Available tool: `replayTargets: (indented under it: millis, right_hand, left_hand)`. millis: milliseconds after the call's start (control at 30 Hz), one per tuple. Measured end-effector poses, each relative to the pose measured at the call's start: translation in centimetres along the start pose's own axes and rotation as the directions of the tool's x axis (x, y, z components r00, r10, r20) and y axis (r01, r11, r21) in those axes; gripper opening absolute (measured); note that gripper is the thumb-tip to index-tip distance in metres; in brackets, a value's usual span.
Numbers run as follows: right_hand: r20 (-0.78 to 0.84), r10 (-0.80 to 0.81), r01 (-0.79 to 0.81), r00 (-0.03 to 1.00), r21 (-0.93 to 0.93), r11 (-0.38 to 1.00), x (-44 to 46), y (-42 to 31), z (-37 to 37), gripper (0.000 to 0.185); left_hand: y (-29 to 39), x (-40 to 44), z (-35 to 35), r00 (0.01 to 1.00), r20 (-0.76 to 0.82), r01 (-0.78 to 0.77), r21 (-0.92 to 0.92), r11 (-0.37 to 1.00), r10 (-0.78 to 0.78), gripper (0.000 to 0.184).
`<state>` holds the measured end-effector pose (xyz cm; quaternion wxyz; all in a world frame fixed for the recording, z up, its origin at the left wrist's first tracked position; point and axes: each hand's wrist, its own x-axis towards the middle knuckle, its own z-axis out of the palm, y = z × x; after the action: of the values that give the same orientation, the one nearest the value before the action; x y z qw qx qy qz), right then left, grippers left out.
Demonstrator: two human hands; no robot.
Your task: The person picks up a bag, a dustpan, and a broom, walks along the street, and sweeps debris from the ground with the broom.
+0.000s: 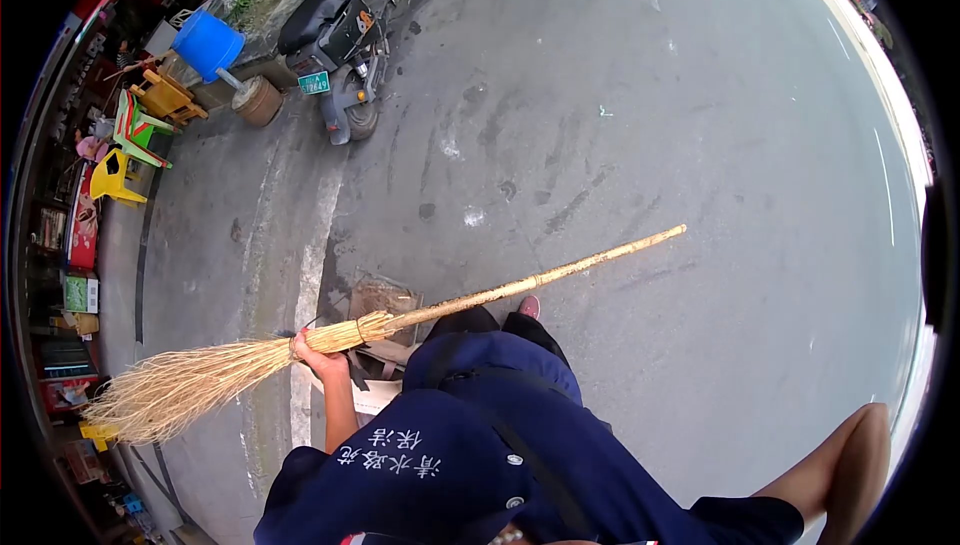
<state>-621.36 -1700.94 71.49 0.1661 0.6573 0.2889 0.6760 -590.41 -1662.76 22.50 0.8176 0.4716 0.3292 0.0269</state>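
Observation:
My left hand is closed around a straw broom, gripping it where the bristles are bound below the handle. The broom lies nearly level across the front of my body. Its bristles fan out to the left, and its bamboo handle points right and slightly forward over the asphalt. Beneath the broom, near my left hand, is a pale beige object with a dark strap, partly hidden. A brownish flat piece shows just beyond the handle. My right arm is bent at the lower right, and its hand is out of view.
A parked scooter stands ahead on the left. Near it are a blue bucket and a round weighted base. Shop fronts with a wooden chair, a green chair and a yellow stool line the left. Grey road stretches right.

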Motion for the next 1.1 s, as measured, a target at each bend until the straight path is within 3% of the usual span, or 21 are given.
replayTargets:
  millis: [167, 367, 633, 800, 933, 967, 1000, 1100]
  right_hand:
    - [0.023, -0.003, 0.002, 1.0, 0.055, 0.998, -7.3, 10.0, 3.5, 0.053]
    - [0.087, -0.05, 0.046, 0.995, 0.047, 0.998, -17.1, 21.6, 9.0, 0.054]
    - [0.199, -0.025, 0.041, 0.98, -0.079, 0.996, -27.7, 39.6, 14.9, 0.056]
    - [0.339, -0.021, 0.082, 0.941, -0.167, 0.982, -33.8, 48.8, 16.9, 0.057]
    - [0.384, -0.008, 0.097, 0.923, -0.211, 0.973, -38.6, 57.5, 17.8, 0.058]
    - [0.394, -0.007, 0.103, 0.919, -0.224, 0.969, -39.5, 59.8, 18.1, 0.058]
    - [0.409, 0.003, 0.103, 0.913, -0.238, 0.966, -40.3, 62.1, 18.3, 0.058]
    - [0.444, 0.002, 0.126, 0.896, -0.258, 0.958, -42.2, 69.3, 19.9, 0.059]
  left_hand:
    - [-6.5, -0.4, 9.4, 0.998, 0.038, -0.038, -0.041, 0.998, 0.04, 0.032]
    - [-15.4, -1.4, 26.9, 0.998, 0.056, 0.043, -0.027, 0.999, -0.042, 0.033]
    - [-23.6, 0.2, 52.0, 0.989, 0.049, 0.138, 0.054, 0.989, -0.14, 0.035]
    - [-28.7, 1.5, 64.0, 0.968, 0.115, 0.217, 0.055, 0.975, -0.222, 0.037]
    - [-32.5, 0.1, 72.7, 0.972, 0.14, 0.175, 0.089, 0.981, -0.186, 0.04]
    - [-34.1, -0.3, 75.3, 0.983, 0.178, -0.073, 0.215, 0.974, 0.034, 0.04]
    - [-34.9, -0.5, 77.9, 0.97, 0.206, -0.187, 0.277, 0.943, 0.132, 0.04]
    - [-36.3, -0.7, 86.2, 0.94, 0.277, -0.282, 0.291, 0.914, 0.201, 0.04]
